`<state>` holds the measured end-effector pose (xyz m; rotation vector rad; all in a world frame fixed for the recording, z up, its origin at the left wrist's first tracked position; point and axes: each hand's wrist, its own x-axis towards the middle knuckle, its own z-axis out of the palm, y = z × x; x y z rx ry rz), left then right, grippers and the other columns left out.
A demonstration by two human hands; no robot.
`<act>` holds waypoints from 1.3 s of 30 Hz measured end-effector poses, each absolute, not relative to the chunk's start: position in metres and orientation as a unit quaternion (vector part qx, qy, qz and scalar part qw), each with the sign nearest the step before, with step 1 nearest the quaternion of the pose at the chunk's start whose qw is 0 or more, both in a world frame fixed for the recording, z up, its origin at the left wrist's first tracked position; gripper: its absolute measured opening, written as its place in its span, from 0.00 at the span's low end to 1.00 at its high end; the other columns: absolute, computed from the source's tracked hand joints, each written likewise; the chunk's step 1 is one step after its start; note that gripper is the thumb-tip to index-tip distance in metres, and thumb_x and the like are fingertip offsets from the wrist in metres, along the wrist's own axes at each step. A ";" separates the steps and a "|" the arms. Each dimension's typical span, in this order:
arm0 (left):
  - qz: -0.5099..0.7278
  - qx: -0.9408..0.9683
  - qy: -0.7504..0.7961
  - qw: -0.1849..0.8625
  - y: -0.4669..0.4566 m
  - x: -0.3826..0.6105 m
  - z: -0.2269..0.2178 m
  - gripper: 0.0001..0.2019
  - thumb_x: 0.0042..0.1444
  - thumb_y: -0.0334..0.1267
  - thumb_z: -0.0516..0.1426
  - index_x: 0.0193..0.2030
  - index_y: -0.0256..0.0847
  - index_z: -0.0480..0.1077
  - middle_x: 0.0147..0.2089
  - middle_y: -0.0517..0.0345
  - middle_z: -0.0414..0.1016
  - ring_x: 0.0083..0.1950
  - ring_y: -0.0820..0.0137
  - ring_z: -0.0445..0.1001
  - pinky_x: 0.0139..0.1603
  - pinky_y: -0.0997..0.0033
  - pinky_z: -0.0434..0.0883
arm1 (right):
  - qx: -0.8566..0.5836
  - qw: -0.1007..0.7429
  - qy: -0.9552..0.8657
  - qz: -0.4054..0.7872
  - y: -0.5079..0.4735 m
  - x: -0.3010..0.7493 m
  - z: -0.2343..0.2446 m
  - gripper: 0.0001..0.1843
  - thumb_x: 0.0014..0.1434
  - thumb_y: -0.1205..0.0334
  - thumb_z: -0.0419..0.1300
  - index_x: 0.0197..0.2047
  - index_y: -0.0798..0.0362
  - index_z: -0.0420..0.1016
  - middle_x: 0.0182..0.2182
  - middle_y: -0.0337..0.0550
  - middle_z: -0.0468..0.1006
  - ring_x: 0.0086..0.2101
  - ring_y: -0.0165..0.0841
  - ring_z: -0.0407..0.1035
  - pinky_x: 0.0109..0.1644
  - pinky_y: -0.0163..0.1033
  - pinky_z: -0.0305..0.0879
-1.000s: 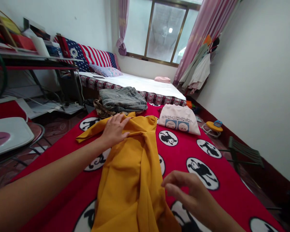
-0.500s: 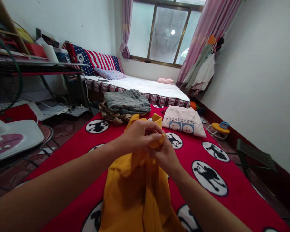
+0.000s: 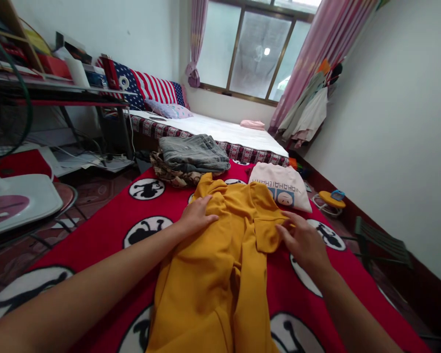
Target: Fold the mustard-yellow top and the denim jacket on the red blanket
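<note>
Mustard-yellow garment (image 3: 213, 274): lies spread lengthwise on the blanket at lower centre of the frame, its far end reaching mid-frame; a flap of the cloth is folded over at its right side (sleeve or pocket, too creased to tell).
Left hand (image 3: 196, 218): flat on the upper left of the garment, fingers extended and released, pressing the cloth without grasping it.
Right hand (image 3: 301, 242): at right of centre, fingers open and ungripped, fingertips (image 3: 282, 230) touching the folded flap.
Red blanket (image 3: 353, 304): under the garment, printed with black figures in white circles.
Folded grey jeans (image 3: 193, 154): stacked on camouflage-patterned cloth (image 3: 169, 174), just above the garment.
Pale pink T-shirt (image 3: 279, 189): folded, lettered, just beside the garment's far right end.
Mattress (image 3: 209, 130): upper centre, white-topped, with a stars-and-stripes cushion (image 3: 150, 88) at its left end.
Window (image 3: 257, 54): top centre, framed by pink curtains (image 3: 316, 54).
Metal shelf (image 3: 59, 93): upper left of the frame, loaded with books and boxes.
Green folding chair (image 3: 380, 247): right of the frame, on the floor beside the wall.
</note>
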<state>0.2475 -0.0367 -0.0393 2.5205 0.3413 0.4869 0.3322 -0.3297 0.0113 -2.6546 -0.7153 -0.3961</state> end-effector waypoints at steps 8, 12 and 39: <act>0.177 0.859 0.108 0.468 0.057 0.198 0.021 0.22 0.50 0.42 0.60 0.51 0.36 0.75 0.48 0.52 0.80 0.44 0.64 0.76 0.45 0.68 0.72 | -0.916 0.123 -0.381 0.021 -0.288 0.322 -0.009 0.15 0.59 0.55 0.59 0.47 0.48 0.78 0.50 0.45 0.74 0.42 0.39 0.74 0.46 0.41 0.66; 0.163 0.916 0.277 0.238 0.126 0.160 0.020 0.11 0.48 0.37 0.59 0.38 0.36 0.78 0.34 0.56 0.78 0.41 0.61 0.74 0.47 0.60 0.71 | -0.927 0.186 -0.320 -0.056 -0.290 0.351 -0.006 0.15 0.59 0.55 0.58 0.46 0.52 0.78 0.46 0.50 0.75 0.44 0.41 0.73 0.49 0.42 0.67; 0.216 0.959 0.042 0.181 0.029 0.242 0.111 0.19 0.52 0.32 0.57 0.52 0.37 0.74 0.49 0.53 0.76 0.51 0.62 0.73 0.54 0.67 0.67 | -0.850 0.444 -0.273 -0.071 -0.287 0.397 0.097 0.19 0.44 0.58 0.66 0.40 0.57 0.80 0.29 0.43 0.78 0.24 0.31 0.67 0.23 0.34 0.63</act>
